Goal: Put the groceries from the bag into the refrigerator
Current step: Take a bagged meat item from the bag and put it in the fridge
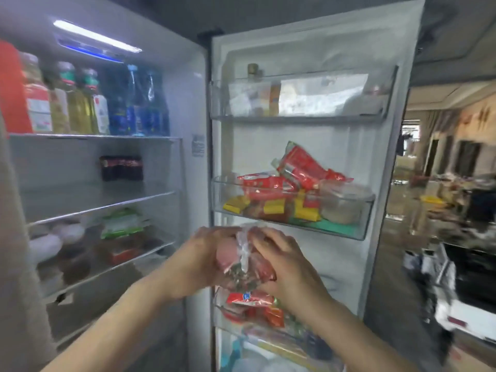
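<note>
The refrigerator (188, 103) stands open in front of me, its door (375, 146) swung out to the right. A clear plastic bag of pink and red food (243, 260) is held between both hands, in front of the door, just below the middle door bin (359, 226). My left hand (204, 253) grips the bag's left side. My right hand (279, 253) closes over its right side and top. Both forearms reach up from the bottom of the view. The bag's contents are blurred.
The middle door bin holds red packets (300, 167) and a tub (343, 200). A lower door bin (257, 304) is full of packets. Bottles (80, 103) line the top shelf; a dark pack (120, 167) sits below. A cluttered room (456, 210) lies right.
</note>
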`<state>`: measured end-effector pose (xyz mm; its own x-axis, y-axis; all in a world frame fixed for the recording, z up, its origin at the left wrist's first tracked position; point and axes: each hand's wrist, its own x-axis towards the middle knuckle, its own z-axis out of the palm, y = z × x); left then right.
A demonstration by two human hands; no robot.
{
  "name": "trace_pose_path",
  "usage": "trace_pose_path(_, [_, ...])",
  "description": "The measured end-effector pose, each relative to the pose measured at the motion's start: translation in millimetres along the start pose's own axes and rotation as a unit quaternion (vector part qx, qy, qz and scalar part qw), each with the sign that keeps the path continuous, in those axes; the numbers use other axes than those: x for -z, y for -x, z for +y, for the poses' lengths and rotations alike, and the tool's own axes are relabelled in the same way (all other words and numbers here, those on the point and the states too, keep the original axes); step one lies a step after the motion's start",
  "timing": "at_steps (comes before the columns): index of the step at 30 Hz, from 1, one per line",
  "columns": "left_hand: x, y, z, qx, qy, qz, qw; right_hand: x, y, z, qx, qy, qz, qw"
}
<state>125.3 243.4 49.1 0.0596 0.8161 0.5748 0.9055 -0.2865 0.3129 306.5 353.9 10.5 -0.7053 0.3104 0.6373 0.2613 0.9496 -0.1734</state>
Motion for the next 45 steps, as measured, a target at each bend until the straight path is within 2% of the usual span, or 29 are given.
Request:
trace_pose_path(2, [0.5, -50.0, -3.8, -0.014, 0.003, -0.003, 1.0, 30.4, -25.7, 30.6, 0.006, 0.023, 0.032, 0.999])
trace_pose_path(6, [24.2, -119.8, -2.1, -0.043, 0.035, 0.046, 0.997, 63.4, -90.4, 67.8, 0.047, 0.062, 0.106, 0.991])
trace_pose_path(9, [48.5, -157.3, -23.0, -0.022, 0.02, 0.088, 0.996, 77.8, -138.4, 75.4, 0.027, 0.073, 0.127, 0.989])
trace_pose_path(11, [61.9, -180.8, -46.4, -0.007, 0.046, 0.083, 0.995, 77.6, -170.2, 82.2, 0.02, 0.056, 0.132, 0.989])
trace_pose_path(15, [70.6, -214.1, -94.1, 0.037, 0.087, 0.047, 0.994, 56.7, -218.4, 98.8, -0.037, 0.052, 0.076, 0.995])
trace_pose_path(20, [49.1, -233.3, -147.8, 0.061, 0.059, -0.008, 0.996, 26.1, -234.3, 119.3, -0.107, 0.026, -0.017, 0.994])
trace_pose_path(25, [30.2, -227.9, -179.1, 0.056, -0.034, -0.12, 0.991, 5.4, -230.2, 113.7, -0.077, 0.117, -0.112, 0.984])
trace_pose_path(28, [37.4, -226.2, -177.7, 0.065, 0.001, -0.163, 0.984, -4.9, -228.6, 112.3, -0.076, 0.15, -0.131, 0.977])
trace_pose_path(31, [36.4, -227.1, -171.9, 0.06, 0.036, -0.152, 0.986, -6.8, -226.9, 111.9, -0.108, 0.134, -0.139, 0.975])
trace_pose_path(39, [8.5, -224.2, -164.1, 0.033, -0.002, -0.183, 0.983, -10.4, -222.0, 103.2, -0.149, 0.148, -0.133, 0.969])
trace_pose_path(45, [17.5, -210.5, -156.4, -0.001, 0.043, -0.103, 0.994, 15.0, -211.9, 85.6, -0.163, 0.152, -0.002, 0.975])
